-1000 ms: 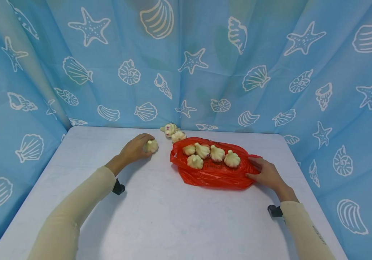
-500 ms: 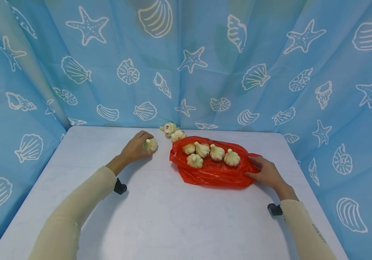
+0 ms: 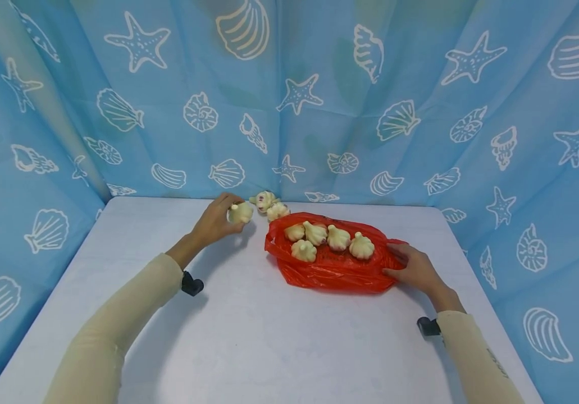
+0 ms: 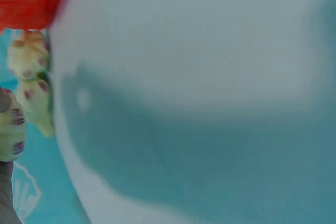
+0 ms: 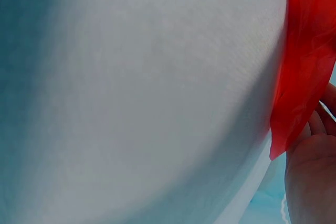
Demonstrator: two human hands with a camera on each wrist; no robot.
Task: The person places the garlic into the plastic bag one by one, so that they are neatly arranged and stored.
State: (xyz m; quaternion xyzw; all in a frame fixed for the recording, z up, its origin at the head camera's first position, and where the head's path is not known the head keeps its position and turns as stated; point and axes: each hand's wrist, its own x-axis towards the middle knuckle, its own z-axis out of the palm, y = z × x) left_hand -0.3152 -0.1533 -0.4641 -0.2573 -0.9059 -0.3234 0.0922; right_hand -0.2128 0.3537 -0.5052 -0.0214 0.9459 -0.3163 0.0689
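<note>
In the head view my left hand (image 3: 213, 221) holds a garlic bulb (image 3: 241, 213) between thumb and fingers, above the table with its shadow below. Part of that bulb (image 4: 10, 129), with purple marks, shows at the edge of the left wrist view. A red plastic bag (image 3: 334, 278) lies with its mouth spread, and several garlic bulbs (image 3: 338, 239) sit in it. At the bag's right end, my right hand (image 3: 415, 271) grips the plastic edge, thumb on the near side. The right wrist view shows the red plastic (image 5: 307, 66) against the fingers.
Two more garlic bulbs, one (image 3: 264, 200) at the table's back edge and one (image 3: 278, 211) just before it, lie behind the bag's left corner. A white cloth covers the table (image 3: 279, 342). Blue curtains (image 3: 289, 140) with shell prints stand around the back and sides.
My left hand has lifted the garlic bulb from the table and moved it slightly right and away from me. The right hand and the bag have stayed in place.
</note>
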